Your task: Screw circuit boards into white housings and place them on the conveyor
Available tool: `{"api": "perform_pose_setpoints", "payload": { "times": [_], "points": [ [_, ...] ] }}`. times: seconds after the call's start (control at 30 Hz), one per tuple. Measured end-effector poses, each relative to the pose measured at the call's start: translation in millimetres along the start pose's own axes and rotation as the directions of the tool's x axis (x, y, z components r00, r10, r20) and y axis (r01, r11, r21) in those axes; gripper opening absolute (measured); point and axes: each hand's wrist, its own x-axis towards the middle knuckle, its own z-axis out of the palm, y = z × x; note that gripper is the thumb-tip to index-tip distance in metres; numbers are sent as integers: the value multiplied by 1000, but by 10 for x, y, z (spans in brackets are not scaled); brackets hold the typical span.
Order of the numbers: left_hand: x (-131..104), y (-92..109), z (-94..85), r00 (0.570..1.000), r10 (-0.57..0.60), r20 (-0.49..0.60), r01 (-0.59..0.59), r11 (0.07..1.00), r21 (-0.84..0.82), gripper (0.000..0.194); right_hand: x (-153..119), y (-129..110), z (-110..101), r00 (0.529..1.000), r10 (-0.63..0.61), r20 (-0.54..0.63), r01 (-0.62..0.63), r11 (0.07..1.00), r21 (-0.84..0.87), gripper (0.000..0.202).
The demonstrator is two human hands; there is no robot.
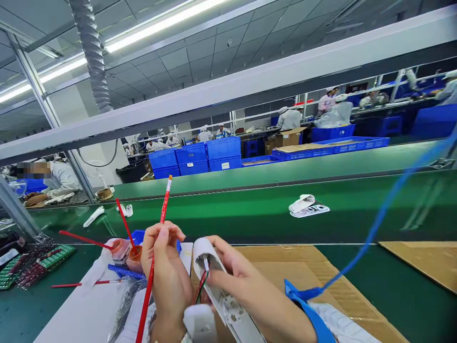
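Note:
My left hand (pixel 167 267) is closed around a slim red brush (pixel 165 205), which stands nearly upright with its orange tip at the top. My right hand (pixel 232 271) grips a white plastic housing (pixel 228 309), its hollow inner side showing and the thumb pressed inside. Red, black and green wires (pixel 202 285) run out of the housing, between my two hands. Below them is a smaller white plastic piece (pixel 200 321); what supports it is hidden. A blue strap (pixel 307 305) with a cord circles my right wrist.
At left stand two small jars (pixel 121 251) with red sticks in them, near green circuit boards (pixel 57 257). Cardboard (pixel 285 262) lies under my right arm. White parts (pixel 307 206) rest on the green conveyor (pixel 243 209). Beyond are blue crates (pixel 193 157) and several people working.

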Motion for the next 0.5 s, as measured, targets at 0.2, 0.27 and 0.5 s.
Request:
{"api": "perform_pose_setpoints", "payload": {
  "times": [0.2,0.27,0.5],
  "points": [
    [-182,-16,-25,938,-12,345,-23,995,99,8,-57,-110,-25,974,-162,155,184,973,-141,21],
    [-252,-23,-39,929,-39,369,-7,992,125,11,-70,-112,-3,973,-175,149,197,968,-152,19],
    [-302,-60,-48,960,40,276,-84,985,149,14,-13,1,67,989,-150,-17,144,969,-199,8]
  ]
}}
